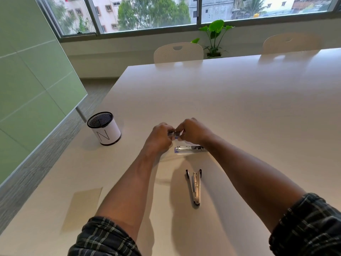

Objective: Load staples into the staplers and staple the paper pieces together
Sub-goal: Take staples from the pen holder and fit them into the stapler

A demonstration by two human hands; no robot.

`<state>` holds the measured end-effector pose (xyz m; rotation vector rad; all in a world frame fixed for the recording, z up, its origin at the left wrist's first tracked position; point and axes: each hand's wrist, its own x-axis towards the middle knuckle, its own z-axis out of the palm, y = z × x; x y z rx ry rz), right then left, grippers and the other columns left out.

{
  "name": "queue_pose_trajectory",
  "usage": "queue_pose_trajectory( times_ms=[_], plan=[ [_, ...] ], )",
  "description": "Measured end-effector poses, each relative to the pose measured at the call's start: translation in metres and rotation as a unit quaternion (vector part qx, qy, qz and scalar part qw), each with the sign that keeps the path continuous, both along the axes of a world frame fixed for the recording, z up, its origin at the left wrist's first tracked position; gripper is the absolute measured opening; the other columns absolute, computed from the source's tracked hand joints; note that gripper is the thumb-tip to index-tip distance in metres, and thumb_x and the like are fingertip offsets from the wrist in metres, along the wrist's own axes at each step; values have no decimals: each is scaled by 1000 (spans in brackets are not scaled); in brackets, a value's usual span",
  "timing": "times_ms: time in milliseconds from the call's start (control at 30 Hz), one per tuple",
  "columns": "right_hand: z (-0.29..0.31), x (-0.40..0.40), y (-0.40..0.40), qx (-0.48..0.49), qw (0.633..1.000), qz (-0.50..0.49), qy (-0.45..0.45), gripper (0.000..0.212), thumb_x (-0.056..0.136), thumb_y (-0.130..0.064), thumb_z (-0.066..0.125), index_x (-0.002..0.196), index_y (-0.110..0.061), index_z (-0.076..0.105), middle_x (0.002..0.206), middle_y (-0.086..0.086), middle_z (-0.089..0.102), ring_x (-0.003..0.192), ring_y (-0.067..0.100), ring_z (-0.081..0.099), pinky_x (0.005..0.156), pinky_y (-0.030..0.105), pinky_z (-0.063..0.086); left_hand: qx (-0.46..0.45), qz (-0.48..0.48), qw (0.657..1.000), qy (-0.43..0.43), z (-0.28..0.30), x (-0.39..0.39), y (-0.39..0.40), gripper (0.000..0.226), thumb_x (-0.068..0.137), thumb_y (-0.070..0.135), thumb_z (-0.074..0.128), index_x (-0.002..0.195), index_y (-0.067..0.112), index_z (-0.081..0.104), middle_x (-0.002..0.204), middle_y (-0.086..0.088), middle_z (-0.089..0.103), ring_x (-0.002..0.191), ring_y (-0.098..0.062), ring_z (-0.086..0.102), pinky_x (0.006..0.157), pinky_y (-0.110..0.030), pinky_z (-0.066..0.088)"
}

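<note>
Staples, likely a brittle strip [175,134], are pinched between left hand [160,136] and right hand [191,131] above the table [239,111]; ends should be gripped lightly. Both staplers, one purple [190,149], one silver [194,185], are lying open nearby.

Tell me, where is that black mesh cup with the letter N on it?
The mesh cup stands upright on the left part of the white table, near its left edge, left of the person's left hand.

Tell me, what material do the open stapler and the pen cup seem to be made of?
Open stapler: apparently bare metal, shiny silver reflections, with small black tips, maybe plastic. Pen cup: black wire mesh at the rim, probably metal, wrapped in white paper marked N.
</note>
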<state>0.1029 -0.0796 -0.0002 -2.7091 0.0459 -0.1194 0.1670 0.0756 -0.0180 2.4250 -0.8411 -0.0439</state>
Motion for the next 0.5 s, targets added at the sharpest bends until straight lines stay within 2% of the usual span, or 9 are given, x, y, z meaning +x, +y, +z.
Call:
queue_pose_trajectory(
  times_ms=[167,267,367,433,500],
  plan=[
    [1,3,-3,2,1000,-6,-7,28,81,-16,81,108,-20,81,99,4,79,85,21,66,80,34,56,-14,15,1000,7,0,1,1,24,83,9,81,107,14,80,106,-4,69,93,-20,67,88,-35,56],
    [2,4,-9,7,1000,-10,4,35,78,-14,85,112,-17,80,102,4,79,81,13,59,73,25,45,-10,19,1000,5,1,1,1,26,82,11,82,107,15,79,107,-2,70,95,-18,66,88,-33,55],
    [6,2,-16,29,999,-15,17,38,75,-11,88,112,-14,80,102,4,79,80,10,61,67,18,42,-4,18,1000,1,2,2,2,26,81,12,83,106,16,78,106,-2,69,96,-19,66,91,-36,55],
    [9,0,-20,35,999,-12,18,38,74,-9,88,111,-14,80,100,2,79,78,9,62,60,9,37,-3,17,1000,1,2,2,2,24,80,12,83,103,16,77,105,-2,68,96,-20,66,90,-39,56],
    [10,-2,-23,37,999,-7,17,40,73,-7,88,112,-14,79,99,1,79,78,9,63,60,6,36,-3,17,1000,2,1,1,2,23,80,11,83,101,17,76,104,-1,67,94,-20,66,89,-41,57]
  ],
)
